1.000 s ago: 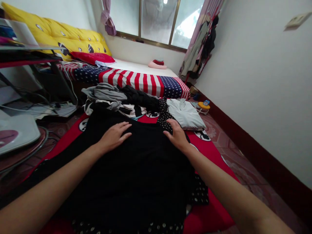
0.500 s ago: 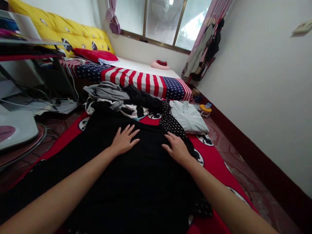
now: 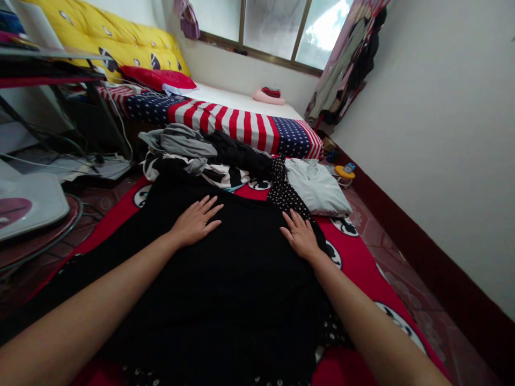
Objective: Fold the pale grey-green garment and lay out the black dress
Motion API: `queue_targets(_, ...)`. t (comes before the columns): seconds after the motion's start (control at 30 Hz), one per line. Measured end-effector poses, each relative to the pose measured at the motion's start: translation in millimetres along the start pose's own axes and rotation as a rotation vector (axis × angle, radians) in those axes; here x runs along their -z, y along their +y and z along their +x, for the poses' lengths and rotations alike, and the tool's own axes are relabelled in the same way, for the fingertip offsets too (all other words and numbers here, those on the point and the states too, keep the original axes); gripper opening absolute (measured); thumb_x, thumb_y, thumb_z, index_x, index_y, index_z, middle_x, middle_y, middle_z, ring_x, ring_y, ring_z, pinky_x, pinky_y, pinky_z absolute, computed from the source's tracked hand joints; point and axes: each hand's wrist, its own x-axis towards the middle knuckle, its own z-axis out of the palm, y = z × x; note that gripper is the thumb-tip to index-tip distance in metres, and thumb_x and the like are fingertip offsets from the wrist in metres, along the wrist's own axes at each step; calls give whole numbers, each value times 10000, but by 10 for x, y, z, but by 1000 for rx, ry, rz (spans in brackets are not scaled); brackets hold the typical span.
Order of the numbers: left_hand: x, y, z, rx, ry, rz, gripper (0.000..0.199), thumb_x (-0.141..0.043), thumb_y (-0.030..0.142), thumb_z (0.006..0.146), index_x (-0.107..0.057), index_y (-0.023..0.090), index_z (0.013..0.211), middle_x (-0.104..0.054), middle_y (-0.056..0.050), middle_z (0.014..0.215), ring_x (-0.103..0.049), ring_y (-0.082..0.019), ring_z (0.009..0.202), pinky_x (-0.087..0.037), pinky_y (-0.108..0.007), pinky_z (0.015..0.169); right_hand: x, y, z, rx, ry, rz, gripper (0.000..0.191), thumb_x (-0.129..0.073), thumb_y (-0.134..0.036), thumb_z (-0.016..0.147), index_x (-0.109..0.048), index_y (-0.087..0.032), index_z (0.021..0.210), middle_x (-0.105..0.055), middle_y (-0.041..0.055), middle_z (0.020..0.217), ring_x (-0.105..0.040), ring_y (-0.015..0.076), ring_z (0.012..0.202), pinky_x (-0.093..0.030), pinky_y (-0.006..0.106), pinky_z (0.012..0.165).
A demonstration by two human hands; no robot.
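Observation:
A black garment (image 3: 241,279) with white-dotted trim lies spread out on a red blanket (image 3: 362,268) patterned with round white faces. My left hand (image 3: 195,221) rests flat on the garment's upper left, fingers spread. On its upper right lies my right hand (image 3: 298,233), palm down with the fingers apart, close to a black sleeve with white dots (image 3: 287,187). Neither hand grips the cloth. Past the garment's top edge are a heap of grey and black clothes (image 3: 181,142) and a folded pale grey shirt (image 3: 317,186).
A bed (image 3: 233,122) with a stars-and-stripes cover stands behind. To the left are a desk (image 3: 52,80) with cables and a white stool seat (image 3: 30,206). Clothes (image 3: 341,69) hang by the right wall, near an orange stool (image 3: 344,172).
My hands have moved further apart over the black garment, the left one leftward and the right one rightward. Both remain flat. The camera view has shifted slightly.

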Motion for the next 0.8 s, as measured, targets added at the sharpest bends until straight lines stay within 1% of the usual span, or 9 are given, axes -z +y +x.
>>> queue_targets(0.1, 33, -63, -207, 5, -16, 0, 591, -311, 550, 967, -307, 291, 1499, -197, -40, 1611, -148, -247, 1487, -171, -452, 1190, 7, 51, -190, 11, -34, -51, 589, -334, -467, 994, -268, -224, 1526, -192, 98, 1605, -217, 288, 1467, -280, 532, 1133)
queue_targets(0.2, 76, -154, -466, 52, -31, 11, 582, -314, 553, 969, -293, 315, 1500, -189, -18, 1611, -177, -233, 1482, -180, -460, 1190, -20, 209, -395, 4, -38, -102, 594, -333, -479, 989, -278, -226, 1523, -198, 92, 1603, -218, 290, 1466, -320, 526, 1116)
queue_targets(0.33, 139, -325, -795, 162, -37, 48, 577, -316, 550, 968, -289, 326, 1500, -193, 2, 1610, -175, -222, 1483, -187, -452, 1193, -95, 424, -555, -18, -16, -124, 587, -307, -491, 987, -294, -238, 1517, -231, 86, 1595, -253, 292, 1455, -390, 539, 1068)
queue_targets(0.43, 202, -464, -972, 278, -58, 74, 600, -306, 552, 964, -281, 296, 1507, -195, -12, 1610, -170, -234, 1484, -193, -468, 1189, -136, 478, -591, -22, 24, -95, 588, -313, -493, 981, -317, -231, 1508, -262, 101, 1585, -277, 293, 1446, -434, 520, 1036)
queue_targets(0.57, 296, -578, -1065, 419, -99, 102, 640, -256, 553, 961, -248, 245, 1522, -181, -32, 1613, -139, -255, 1489, -209, -508, 1173, -141, 442, -602, -26, 62, -61, 575, -312, -490, 983, -358, -221, 1489, -292, 114, 1573, -291, 301, 1439, -426, 532, 1039)
queue_targets(0.7, 340, -605, -1086, 460, -149, 100, 666, -199, 556, 956, -193, 227, 1536, -131, -26, 1623, -106, -267, 1494, -211, -537, 1163, -105, 442, -619, -63, 44, -4, 552, -329, -461, 986, -386, -203, 1471, -304, 126, 1567, -296, 300, 1437, -405, 541, 1052)
queue_targets(0.73, 345, -605, -1099, 467, -164, 99, 680, -190, 555, 954, -180, 206, 1538, -116, -38, 1625, -99, -273, 1494, -213, -542, 1160, -76, 448, -627, -73, 28, 16, 547, -347, -450, 983, -390, -200, 1467, -306, 129, 1565, -301, 300, 1435, -397, 547, 1057)
queue_targets(0.8, 356, -604, -1140, 479, -208, 94, 710, -187, 557, 948, -166, 164, 1539, -95, -64, 1626, -88, -290, 1494, -235, -550, 1146, 38, 421, -654, -107, -7, 37, 521, -396, -417, 970, -424, -197, 1441, -337, 140, 1549, -328, 316, 1419, -368, 600, 1056)
